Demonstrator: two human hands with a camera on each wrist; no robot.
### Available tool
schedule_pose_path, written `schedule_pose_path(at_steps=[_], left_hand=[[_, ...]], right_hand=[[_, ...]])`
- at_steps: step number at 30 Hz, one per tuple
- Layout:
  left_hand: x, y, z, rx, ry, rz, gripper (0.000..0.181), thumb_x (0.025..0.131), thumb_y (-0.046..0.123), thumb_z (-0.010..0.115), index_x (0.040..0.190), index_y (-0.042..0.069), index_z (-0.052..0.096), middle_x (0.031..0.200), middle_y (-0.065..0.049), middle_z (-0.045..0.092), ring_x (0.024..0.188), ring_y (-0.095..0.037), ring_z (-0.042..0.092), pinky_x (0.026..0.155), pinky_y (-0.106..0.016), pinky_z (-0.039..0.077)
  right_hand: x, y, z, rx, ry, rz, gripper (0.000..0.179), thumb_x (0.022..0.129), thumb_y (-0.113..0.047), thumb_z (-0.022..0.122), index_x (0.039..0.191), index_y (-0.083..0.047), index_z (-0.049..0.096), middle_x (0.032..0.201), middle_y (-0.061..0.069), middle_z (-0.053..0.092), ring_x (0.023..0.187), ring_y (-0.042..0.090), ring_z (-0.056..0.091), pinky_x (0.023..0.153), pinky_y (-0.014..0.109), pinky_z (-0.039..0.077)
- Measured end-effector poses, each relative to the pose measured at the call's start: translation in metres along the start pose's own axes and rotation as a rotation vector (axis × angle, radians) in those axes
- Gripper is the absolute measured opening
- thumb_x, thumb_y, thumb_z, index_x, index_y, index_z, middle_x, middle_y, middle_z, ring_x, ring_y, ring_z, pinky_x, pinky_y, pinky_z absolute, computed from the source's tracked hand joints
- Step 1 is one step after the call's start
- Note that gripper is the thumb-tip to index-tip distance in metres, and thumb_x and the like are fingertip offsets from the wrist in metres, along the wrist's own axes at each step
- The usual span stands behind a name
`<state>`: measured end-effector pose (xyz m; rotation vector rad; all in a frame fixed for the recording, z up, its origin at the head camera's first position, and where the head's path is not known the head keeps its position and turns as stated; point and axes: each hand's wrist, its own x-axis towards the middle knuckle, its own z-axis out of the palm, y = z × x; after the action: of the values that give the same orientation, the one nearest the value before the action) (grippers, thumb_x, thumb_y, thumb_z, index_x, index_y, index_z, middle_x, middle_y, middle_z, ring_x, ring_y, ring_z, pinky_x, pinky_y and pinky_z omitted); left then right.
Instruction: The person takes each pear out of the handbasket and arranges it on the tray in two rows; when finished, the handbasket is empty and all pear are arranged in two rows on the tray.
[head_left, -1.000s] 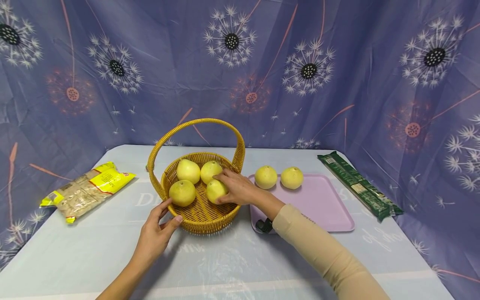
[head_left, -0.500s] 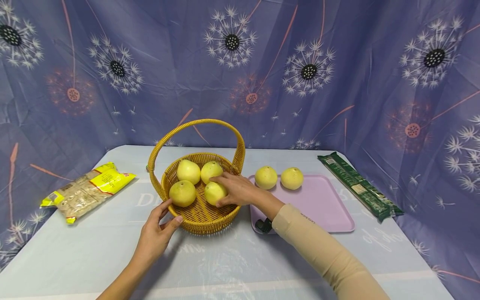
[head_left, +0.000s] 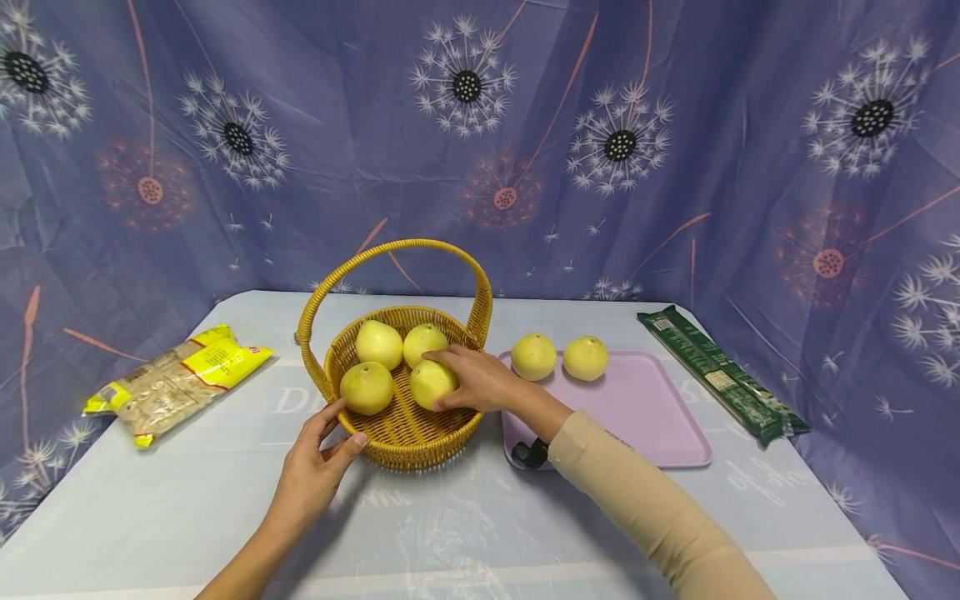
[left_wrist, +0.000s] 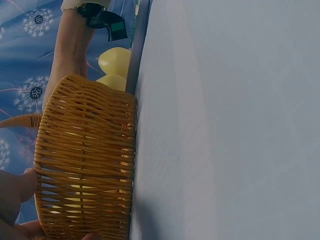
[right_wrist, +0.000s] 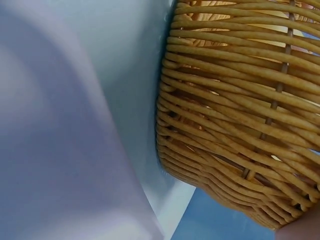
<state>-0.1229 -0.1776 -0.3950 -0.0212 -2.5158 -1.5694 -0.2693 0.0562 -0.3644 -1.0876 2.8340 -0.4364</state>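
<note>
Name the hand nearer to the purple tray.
Right. The right hand grips a yellow fruit at the basket's side nearest the tray; the left hand holds the front-left rim, farther off.

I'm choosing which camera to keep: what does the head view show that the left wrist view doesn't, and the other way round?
Only the head view: the bag, the right hand holding a fruit inside the basket, and the full loop of the handle.

Only the left wrist view: the basket's weave close up, with slivers of yellow in its gaps.

Both: the basket, the left hand touching it, the right forearm, two fruits outside the basket, the table and the curtain.
</note>
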Motion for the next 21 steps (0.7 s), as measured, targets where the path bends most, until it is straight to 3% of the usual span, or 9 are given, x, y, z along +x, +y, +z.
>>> schedule_pose_path(at_steps=[13,21], left_hand=[[-0.0002,0.0003,-0.0005,0.001,-0.007,-0.008,0.063,0.093,0.027,0.061,0.145,0.008,0.032,0.151,-0.020,0.028,0.127,-0.041,0.047,0.091,-0.031,0.056],[-0.0004,0.0004,-0.0004,-0.003,-0.005,-0.008,0.062,0.093,0.026,0.061,0.145,0.008,0.032,0.151,-0.021,0.028,0.125,-0.042,0.049,0.091,-0.031,0.056]], right_hand=[[-0.0023,0.0016,-0.0032,0.080,0.055,-0.029,0.078,0.077,-0.047,0.074,0.144,-0.026,0.039,0.131,0.004,0.053,0.113,0.018,0.055,0.092,0.041,0.049],[-0.0043,-0.0008,-0.0061,0.120,0.100,-0.036,0.077,0.076,-0.043,0.076,0.142,-0.024,0.041,0.131,0.006,0.054,0.116,0.021,0.055,0.094,0.042,0.048]])
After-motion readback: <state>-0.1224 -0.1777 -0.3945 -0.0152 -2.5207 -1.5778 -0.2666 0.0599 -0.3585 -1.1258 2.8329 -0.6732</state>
